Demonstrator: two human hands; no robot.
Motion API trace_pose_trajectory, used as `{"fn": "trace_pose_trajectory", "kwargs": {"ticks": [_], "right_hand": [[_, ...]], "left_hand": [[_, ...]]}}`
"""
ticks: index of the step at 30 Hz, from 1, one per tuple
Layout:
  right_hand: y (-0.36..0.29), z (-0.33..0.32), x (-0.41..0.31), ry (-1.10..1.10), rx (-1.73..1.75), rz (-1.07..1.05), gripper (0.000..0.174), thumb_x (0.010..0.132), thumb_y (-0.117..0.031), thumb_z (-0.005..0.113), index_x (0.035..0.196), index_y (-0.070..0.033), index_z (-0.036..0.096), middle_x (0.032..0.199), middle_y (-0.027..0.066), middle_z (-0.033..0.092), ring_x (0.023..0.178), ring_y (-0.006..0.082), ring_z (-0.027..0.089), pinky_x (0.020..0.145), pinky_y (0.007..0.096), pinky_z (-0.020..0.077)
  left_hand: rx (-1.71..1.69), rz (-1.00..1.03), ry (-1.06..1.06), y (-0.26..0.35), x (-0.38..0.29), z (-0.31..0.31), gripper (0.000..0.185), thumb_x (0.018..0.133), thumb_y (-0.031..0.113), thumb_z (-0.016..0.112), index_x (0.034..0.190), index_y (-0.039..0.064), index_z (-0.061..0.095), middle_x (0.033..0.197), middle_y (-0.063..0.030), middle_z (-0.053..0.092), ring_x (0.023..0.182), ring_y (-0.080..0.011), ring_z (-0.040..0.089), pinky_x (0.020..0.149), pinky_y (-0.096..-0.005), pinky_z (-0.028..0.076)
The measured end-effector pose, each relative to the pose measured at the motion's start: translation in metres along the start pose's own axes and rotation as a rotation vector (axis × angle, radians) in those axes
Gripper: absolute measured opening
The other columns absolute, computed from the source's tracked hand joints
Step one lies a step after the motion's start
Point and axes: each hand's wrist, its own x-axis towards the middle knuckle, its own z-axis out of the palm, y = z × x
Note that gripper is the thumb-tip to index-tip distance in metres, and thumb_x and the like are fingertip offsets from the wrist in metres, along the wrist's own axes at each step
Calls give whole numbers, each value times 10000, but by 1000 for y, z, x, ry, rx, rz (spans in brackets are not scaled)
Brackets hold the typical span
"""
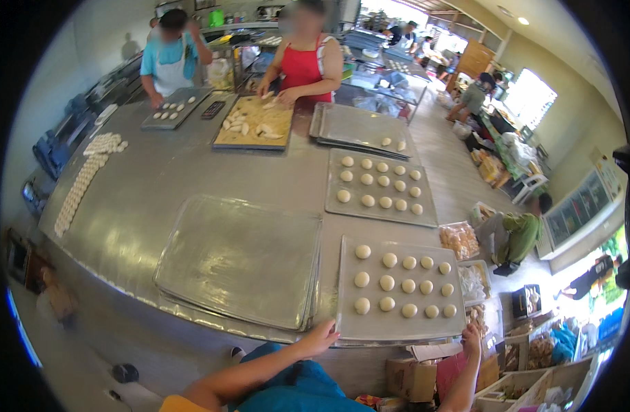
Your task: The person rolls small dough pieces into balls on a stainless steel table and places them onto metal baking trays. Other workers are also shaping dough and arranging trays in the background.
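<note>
A metal baking tray lies at the table's near right edge, set with rows of round white dough balls. At its near left corner, my left hand grips the rim. My right hand has its fingers closed at the near right corner of the same tray. Left of this tray rests a stack of bare metal trays, greasy and shiny on top. Just beyond the held tray is a second baking tray, also bearing rows of dough balls.
Across the metal table, a person in a red apron handles dough over a crumb-covered tray. Another person stands by a smaller tray. Dough pieces line the left side. Cardboard boxes sit below right.
</note>
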Motion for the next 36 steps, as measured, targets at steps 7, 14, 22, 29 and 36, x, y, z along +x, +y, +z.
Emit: {"fn": "trace_pose_trajectory", "kwargs": {"ticks": [7,14,22,29,36], "right_hand": [[-29,103,-18,510,-342,-443,270,969,-96,504,1215,-14,579,1042,59,560,914,168,515,814,313,449],[-190,406,-171,-67,-12,-837,355,934,-36,519,1288,-43,540,1138,68,582,963,153,548,843,273,464],[-184,684,-427,-1951,-284,-285,785,869,-372,733,1456,5,372,1456,191,438,1333,286,432,1117,402,331],[-230,677,-464,-1283,601,358,362,950,-406,603,1073,-68,642,997,131,659,941,252,616,863,410,518],[-286,668,-571,-2861,1035,383,471,984,-364,564,1318,-32,546,1316,170,548,1260,328,426,1081,439,313]], "left_hand": [[457,-909,269,-184,-209,-74,527,924,476,567,1203,38,653,1207,-238,638,1145,-395,591,983,-457,462],[-1,-1002,889,-178,-291,-108,503,966,309,545,1356,-5,492,1348,-259,530,1273,-381,496,1039,-419,410],[-485,268,1363,134,-394,-264,186,1055,252,463,1165,106,498,1098,-2,577,1069,-99,518,941,-261,440],[-814,513,1625,153,-489,-236,255,1054,280,440,1218,94,501,1175,-53,588,1134,-206,565,1012,-397,458],[-826,462,1701,114,-507,-147,246,1055,271,431,1205,90,505,1171,-74,599,1123,-219,579,1015,-398,452]]}}
